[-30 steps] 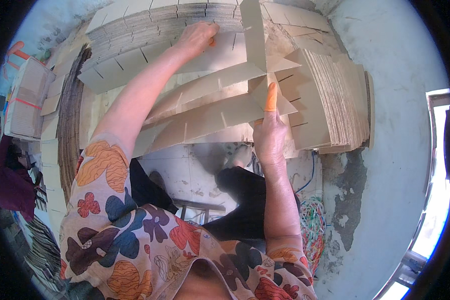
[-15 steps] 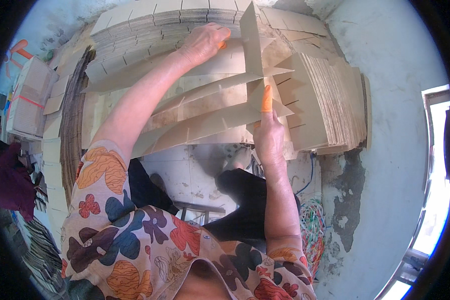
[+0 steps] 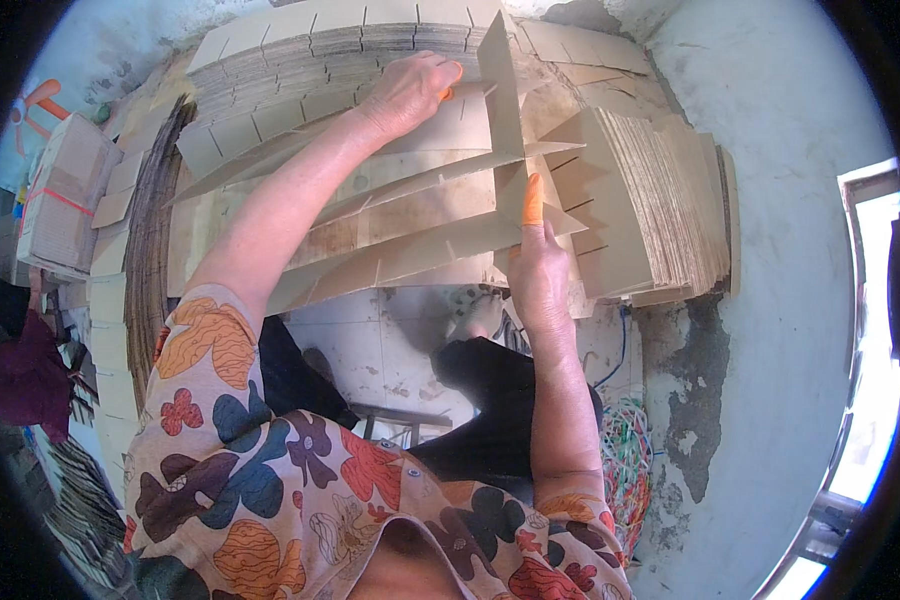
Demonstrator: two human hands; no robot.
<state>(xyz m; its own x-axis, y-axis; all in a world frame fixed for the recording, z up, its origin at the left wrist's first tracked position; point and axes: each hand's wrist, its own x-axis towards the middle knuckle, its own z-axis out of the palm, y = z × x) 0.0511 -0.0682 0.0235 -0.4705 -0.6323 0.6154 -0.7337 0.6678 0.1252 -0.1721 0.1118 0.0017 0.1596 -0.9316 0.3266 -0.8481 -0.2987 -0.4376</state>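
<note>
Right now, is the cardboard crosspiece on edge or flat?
On edge: the crosspiece stands upright, with two long strips passing through it.

Left hand [image 3: 407,93] shifted right, closer to upright cardboard divider [image 3: 504,85]; its slotted cardboard strip [image 3: 455,122] pulled out from stack [image 3: 315,60] beyond.

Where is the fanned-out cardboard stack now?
Head view, right side: the fanned-out cardboard stack sits between the right hand and the pale wall.

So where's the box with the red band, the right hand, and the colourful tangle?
Box with the red band [image 3: 68,182], head view: broad face, above the band.
Right hand [image 3: 542,285], head view: back of the hand.
Colourful tangle [image 3: 627,470], head view: middle of the heap.
</note>
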